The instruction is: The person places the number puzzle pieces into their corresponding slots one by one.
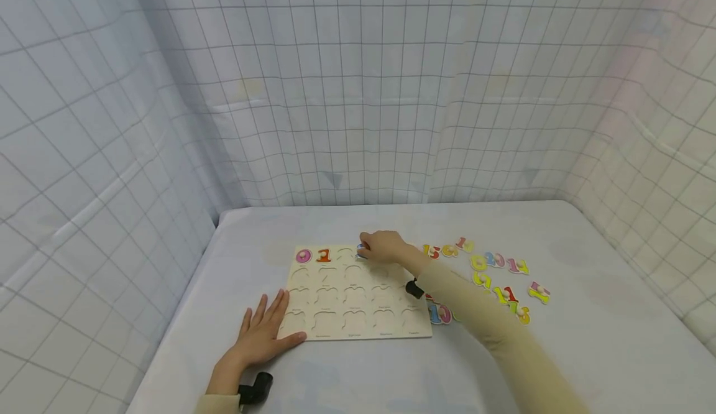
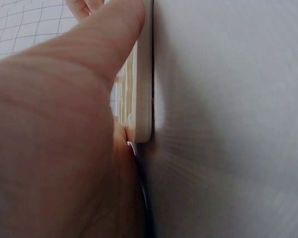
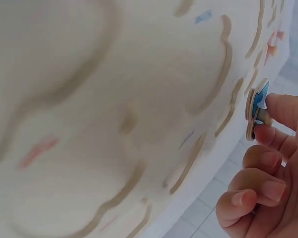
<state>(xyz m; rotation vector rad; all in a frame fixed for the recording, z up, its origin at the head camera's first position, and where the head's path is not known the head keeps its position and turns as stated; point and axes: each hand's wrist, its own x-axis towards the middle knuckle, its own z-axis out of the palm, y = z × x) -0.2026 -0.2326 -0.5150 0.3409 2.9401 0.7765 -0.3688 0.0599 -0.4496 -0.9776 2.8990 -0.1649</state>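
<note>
My right hand (image 1: 383, 247) pinches a blue number piece (image 3: 257, 104) by its small knob, over the top row of a cream wooden puzzle board (image 1: 340, 282). In the right wrist view, thumb and index finger meet at the knob while the other fingers curl below. A pink 0 piece (image 1: 304, 256) and a red 1 piece (image 1: 324, 255) sit in the top left recesses. My left hand (image 1: 260, 334) lies with fingers spread at the board's lower left corner. In the left wrist view its thumb (image 2: 119, 29) runs along the board's edge (image 2: 145, 99).
Several loose number pieces lie right of the board, among them a blue 10 (image 1: 440, 314) beside its lower right edge and a pink and yellow one (image 1: 539, 292) farthest right. My right forearm (image 1: 475, 308) crosses over some of them. White gridded cloth (image 1: 358, 91) surrounds the white table (image 1: 604, 314).
</note>
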